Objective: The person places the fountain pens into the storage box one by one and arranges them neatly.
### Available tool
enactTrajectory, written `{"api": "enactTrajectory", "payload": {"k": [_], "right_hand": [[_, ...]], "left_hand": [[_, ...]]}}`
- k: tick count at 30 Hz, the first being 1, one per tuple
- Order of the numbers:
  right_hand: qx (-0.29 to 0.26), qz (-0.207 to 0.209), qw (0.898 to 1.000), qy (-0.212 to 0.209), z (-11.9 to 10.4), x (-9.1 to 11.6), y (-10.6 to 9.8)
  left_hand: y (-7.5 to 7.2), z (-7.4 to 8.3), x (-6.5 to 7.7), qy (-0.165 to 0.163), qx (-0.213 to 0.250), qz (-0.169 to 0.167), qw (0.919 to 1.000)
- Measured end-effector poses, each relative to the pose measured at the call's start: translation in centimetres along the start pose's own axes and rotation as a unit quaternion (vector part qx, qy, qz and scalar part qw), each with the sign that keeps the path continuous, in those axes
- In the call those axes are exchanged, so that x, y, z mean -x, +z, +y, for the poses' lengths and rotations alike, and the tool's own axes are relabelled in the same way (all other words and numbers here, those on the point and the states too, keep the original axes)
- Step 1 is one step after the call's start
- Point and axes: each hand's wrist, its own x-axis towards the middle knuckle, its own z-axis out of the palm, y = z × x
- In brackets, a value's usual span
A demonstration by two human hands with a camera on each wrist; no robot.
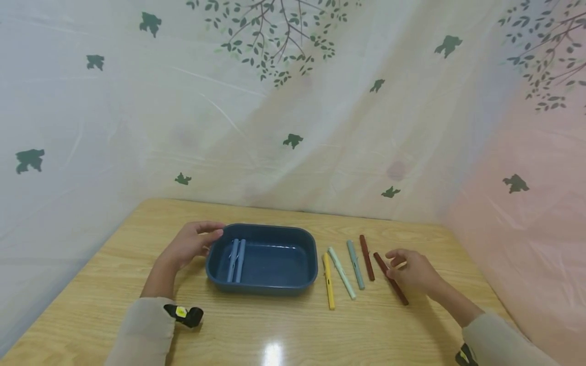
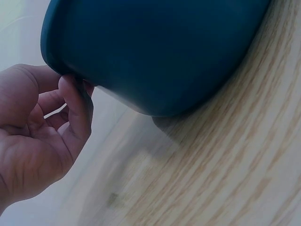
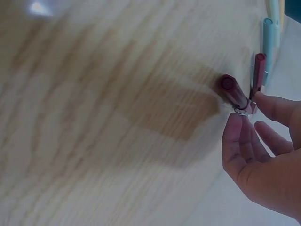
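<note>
A dark blue rectangular tray [image 1: 274, 290] stands on the table, and my left hand [image 1: 192, 244] holds its far left corner by the rim. In the left wrist view, the left fingers [image 2: 77, 106] curl at the rim of the tray [image 2: 155, 52]. Two light blue pens [image 1: 236, 260] lie side by side inside it. My right hand [image 1: 414, 269] is over a dark red pen [image 1: 396, 287] at the right. Thumb and fingers stand on either side of that pen [image 3: 233, 92] in the right wrist view, with a small gap; contact is unclear.
Between tray and right hand lie a yellow pen [image 1: 328, 282], a pale green pen [image 1: 342, 273], a teal pen [image 1: 355, 265] and another dark red pen [image 1: 367, 257]. A patterned cloth [image 1: 293, 168] hangs behind the wooden table [image 1: 229, 330].
</note>
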Motion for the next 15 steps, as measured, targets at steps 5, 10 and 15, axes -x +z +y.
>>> {"api": "enactTrajectory", "payload": {"k": [5,10,15], "right_hand": [[0.013,-0.001,1.0,0.008,0.23,0.25,0.33],[0.017,-0.003,1.0,0.004,0.2,0.46,0.46],[0.026,-0.003,1.0,-0.002,0.39,0.38,0.8]], "left_hand": [[0.0,0.06,0.05,0.0,0.003,0.0,1.0],[0.02,0.11,0.03,0.001,0.003,-0.001,1.0],[0.02,0.17,0.06,0.0,0.002,-0.002,1.0]]}}
